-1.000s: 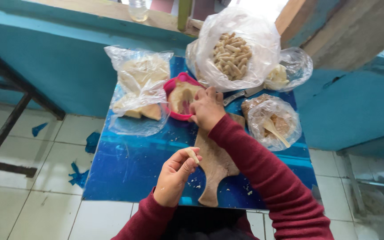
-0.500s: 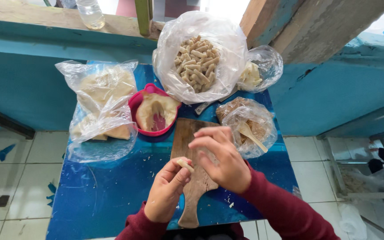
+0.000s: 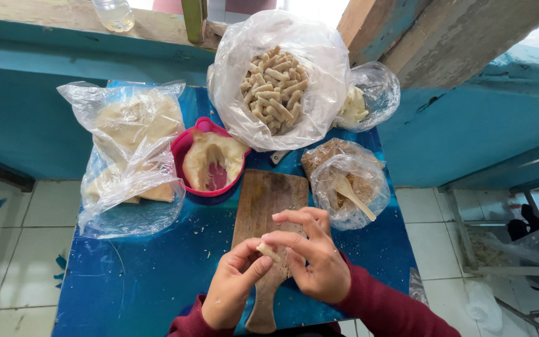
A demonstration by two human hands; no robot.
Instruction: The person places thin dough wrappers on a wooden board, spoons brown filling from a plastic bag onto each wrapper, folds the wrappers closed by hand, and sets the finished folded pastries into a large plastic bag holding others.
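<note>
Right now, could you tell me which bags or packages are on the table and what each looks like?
Large clear bag, back centre: full of pale stick-shaped rolls.
Small clear bag, back right: whitish lumps.
Clear bag with brown crumbs, right of the wooden board: pale spoon inside.
Flat clear bag, left: cream dough.
No labels, signs or screens visible.

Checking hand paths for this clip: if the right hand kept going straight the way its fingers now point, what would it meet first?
The right hand points leftward at the small dough piece pinched with the left hand. It would press into that piece and the left fingertips first; depth is hard to judge.
</note>
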